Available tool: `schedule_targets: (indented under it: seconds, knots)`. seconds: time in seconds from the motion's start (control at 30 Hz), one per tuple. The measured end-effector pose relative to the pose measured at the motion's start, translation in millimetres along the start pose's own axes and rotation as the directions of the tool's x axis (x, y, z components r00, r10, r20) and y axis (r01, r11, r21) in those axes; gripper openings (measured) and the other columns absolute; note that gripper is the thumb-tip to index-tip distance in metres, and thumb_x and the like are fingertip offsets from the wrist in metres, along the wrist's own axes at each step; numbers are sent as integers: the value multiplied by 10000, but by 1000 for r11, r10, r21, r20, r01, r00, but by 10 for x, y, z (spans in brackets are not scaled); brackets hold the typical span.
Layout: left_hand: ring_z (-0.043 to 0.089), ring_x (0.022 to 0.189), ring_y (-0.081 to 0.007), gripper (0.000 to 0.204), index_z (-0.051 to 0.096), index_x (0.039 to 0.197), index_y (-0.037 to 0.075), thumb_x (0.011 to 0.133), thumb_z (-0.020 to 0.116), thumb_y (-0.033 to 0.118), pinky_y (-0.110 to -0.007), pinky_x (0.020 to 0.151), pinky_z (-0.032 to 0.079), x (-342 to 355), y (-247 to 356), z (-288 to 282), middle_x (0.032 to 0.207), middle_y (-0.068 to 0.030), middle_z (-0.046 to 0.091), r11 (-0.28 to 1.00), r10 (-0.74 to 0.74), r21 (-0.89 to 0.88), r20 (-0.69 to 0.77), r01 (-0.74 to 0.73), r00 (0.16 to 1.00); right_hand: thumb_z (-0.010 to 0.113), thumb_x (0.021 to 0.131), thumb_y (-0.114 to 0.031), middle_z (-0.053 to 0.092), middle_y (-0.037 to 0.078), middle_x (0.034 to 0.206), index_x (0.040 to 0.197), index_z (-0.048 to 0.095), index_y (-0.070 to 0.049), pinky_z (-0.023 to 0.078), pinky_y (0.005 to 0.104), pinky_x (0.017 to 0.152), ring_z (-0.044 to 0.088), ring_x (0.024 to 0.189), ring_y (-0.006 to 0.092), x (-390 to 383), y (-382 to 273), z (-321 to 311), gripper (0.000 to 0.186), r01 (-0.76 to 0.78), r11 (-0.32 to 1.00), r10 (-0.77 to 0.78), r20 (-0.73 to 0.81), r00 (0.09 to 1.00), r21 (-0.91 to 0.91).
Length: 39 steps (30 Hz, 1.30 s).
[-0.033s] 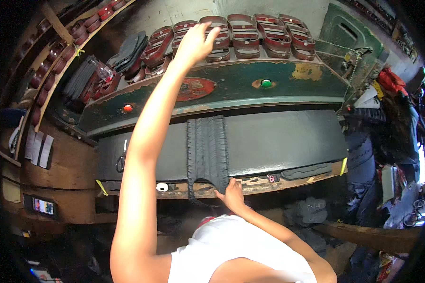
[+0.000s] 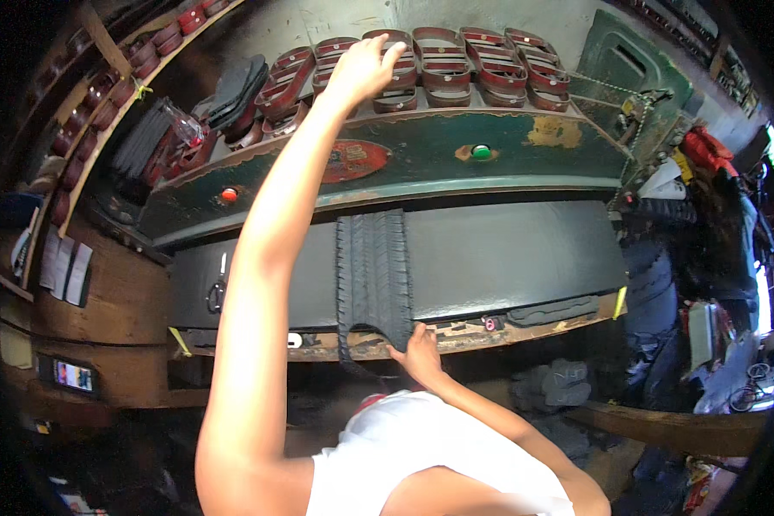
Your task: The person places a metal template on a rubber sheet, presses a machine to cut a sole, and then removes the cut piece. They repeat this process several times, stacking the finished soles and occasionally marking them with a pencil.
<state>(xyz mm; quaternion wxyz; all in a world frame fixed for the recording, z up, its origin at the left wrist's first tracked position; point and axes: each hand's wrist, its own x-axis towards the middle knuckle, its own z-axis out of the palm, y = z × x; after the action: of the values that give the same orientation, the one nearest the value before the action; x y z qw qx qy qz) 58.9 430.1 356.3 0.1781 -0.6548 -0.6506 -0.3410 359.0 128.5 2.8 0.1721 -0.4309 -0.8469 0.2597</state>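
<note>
My left hand is stretched far forward over the green machine, at the row of red-brown oblong metal cutting dies stacked on its top. Its fingers are apart beside one die; whether they touch it I cannot tell. Across the dark flat bed below lies a black strip of tyre tread, with a curved cutout at its near end, which hangs past the front edge. My right hand grips the strip's near right corner between thumb and fingers.
Scissors lie on the bed's left part. A green button and a red button sit on the machine front. Along the wooden front edge are a white object and dark rubber pieces. A phone rests at the left.
The whole view has shifted very slightly. Both hands keep nearly the same place, the left at the dies and the right on the tread strip.
</note>
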Motion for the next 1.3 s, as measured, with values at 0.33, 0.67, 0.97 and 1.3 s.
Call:
schedule_targets:
  seconds: [0.33, 0.67, 0.97, 1.3]
  knots:
    - [654, 1036, -433, 392, 564, 1296, 79, 980, 469, 291, -606, 931, 456, -21, 13, -18, 1166, -219, 657, 882, 249, 298, 365, -366, 897, 832, 760, -420, 642, 318, 1073, 1217, 438, 107, 464, 489, 957, 627, 1035, 457, -63, -114, -28, 801, -115, 993, 115, -41, 992, -6]
    - [625, 961, -348, 906, 690, 1024, 18, 919, 303, 830, -536, 1017, 333, -2379, 376, -1120, 921, -151, 675, 907, 259, -282, -211, -312, 943, 841, 772, -347, 614, 344, 1125, 1267, 401, 117, 475, 509, 961, 587, 1085, 504, -34, -138, -48, 808, -130, 990, 131, -17, 991, 57]
    - [553, 872, -295, 752, 635, 983, 4, 893, 506, 739, -490, 978, 319, -3577, 512, -724, 842, -107, 597, 935, 47, -355, 161, 13, 986, 839, 782, -338, 604, 347, 1163, 1267, 412, 140, 462, 495, 973, 579, 1091, 491, -3, -181, -127, 804, -180, 982, 176, 73, 982, 48]
    - [540, 1019, -340, 554, 631, 1015, -2, 858, 707, 524, -560, 1065, 310, -4109, 278, 248, 1002, -160, 600, 980, 1, -182, 412, 82, 911, 884, 712, -487, 610, 343, 1111, 1231, 434, 135, 498, 515, 900, 610, 1013, 477, 123, -177, -347, 927, -302, 950, 266, 297, 917, 82]
